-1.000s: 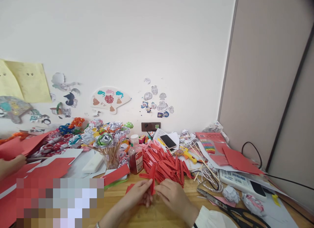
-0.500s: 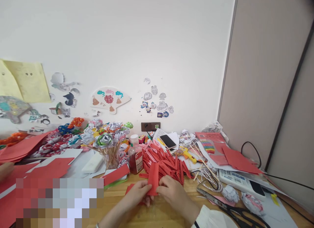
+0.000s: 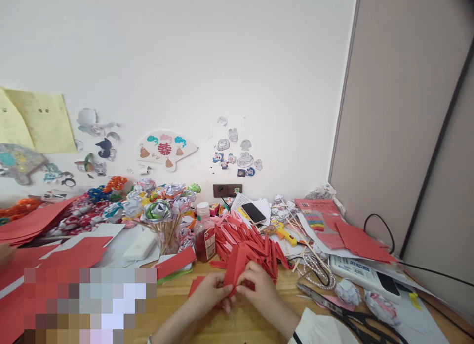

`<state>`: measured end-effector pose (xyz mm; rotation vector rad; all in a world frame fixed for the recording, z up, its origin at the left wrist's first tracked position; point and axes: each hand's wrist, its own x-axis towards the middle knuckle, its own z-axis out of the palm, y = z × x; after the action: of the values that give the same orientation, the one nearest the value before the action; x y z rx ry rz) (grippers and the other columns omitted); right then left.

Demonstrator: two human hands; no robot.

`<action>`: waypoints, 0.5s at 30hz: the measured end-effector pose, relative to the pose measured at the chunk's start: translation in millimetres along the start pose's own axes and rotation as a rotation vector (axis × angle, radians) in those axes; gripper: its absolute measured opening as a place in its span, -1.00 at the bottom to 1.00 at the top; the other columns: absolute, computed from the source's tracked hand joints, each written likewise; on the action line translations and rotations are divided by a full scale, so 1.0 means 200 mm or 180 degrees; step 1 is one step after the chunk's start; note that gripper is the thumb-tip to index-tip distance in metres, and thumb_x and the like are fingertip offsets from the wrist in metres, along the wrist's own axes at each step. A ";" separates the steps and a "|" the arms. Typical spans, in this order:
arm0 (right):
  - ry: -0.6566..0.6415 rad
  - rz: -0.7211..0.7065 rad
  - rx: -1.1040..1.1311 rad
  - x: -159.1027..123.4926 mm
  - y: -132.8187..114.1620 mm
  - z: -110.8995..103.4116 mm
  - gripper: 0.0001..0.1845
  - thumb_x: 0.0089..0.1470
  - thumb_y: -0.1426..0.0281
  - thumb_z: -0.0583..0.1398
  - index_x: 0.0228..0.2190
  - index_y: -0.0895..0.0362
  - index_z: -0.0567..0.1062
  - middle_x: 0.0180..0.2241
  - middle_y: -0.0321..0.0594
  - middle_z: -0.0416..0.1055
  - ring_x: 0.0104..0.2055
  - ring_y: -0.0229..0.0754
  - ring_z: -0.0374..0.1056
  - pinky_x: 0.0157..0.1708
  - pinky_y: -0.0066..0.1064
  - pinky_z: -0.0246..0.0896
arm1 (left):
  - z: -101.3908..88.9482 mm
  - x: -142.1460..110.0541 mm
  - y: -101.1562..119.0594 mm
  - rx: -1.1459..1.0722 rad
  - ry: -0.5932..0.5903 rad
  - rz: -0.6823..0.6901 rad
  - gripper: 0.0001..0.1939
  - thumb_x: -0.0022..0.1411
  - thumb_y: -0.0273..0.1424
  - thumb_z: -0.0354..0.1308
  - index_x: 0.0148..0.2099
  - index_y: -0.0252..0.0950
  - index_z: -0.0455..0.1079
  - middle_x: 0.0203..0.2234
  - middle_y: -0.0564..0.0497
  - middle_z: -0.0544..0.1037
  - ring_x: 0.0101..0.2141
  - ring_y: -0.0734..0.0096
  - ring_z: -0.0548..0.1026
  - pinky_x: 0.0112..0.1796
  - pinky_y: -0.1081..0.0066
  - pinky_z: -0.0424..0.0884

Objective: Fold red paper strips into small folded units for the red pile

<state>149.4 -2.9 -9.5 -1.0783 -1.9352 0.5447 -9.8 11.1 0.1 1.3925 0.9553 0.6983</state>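
Observation:
Both my hands meet low in the middle of the wooden desk (image 3: 240, 326). My left hand (image 3: 209, 293) and my right hand (image 3: 259, 287) pinch a folded piece of red paper (image 3: 237, 264) between them, fingers closed on its lower edge. The paper stands up tilted, spread a little open. Right behind it lies a pile of folded red paper pieces (image 3: 246, 240). A loose red scrap (image 3: 194, 285) lies flat under my left hand.
A red bottle (image 3: 204, 235) and a cup of paper flowers on sticks (image 3: 163, 215) stand to the left. Red sheets (image 3: 74, 252) cover the left side, where another person's hand (image 3: 5, 252) shows. Scissors (image 3: 344, 312), a phone (image 3: 254, 213) and a calculator (image 3: 365, 272) lie at right.
The red paper between my hands has gone from a narrow folded strip to a wider, opened shape. The other person's hand at the left edge has drawn back.

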 end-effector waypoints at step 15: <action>0.0030 0.0206 0.1197 0.01 0.01 0.03 -0.99 -0.21 0.48 0.19 -0.59 0.16 0.42 -0.44 -0.27 0.25 -0.36 -0.25 0.25 -0.41 -0.49 0.15 | 0.02 -0.01 0.00 -0.0310 0.0159 -0.0309 -0.70 -0.11 -0.19 0.11 -0.45 -0.36 0.24 -0.62 0.00 0.50 -0.69 0.47 0.44 -0.65 0.54 0.24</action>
<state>144.4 -1.1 -13.2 -0.8992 -1.7047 0.8966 -7.1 8.5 0.7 1.2401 1.0084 0.7001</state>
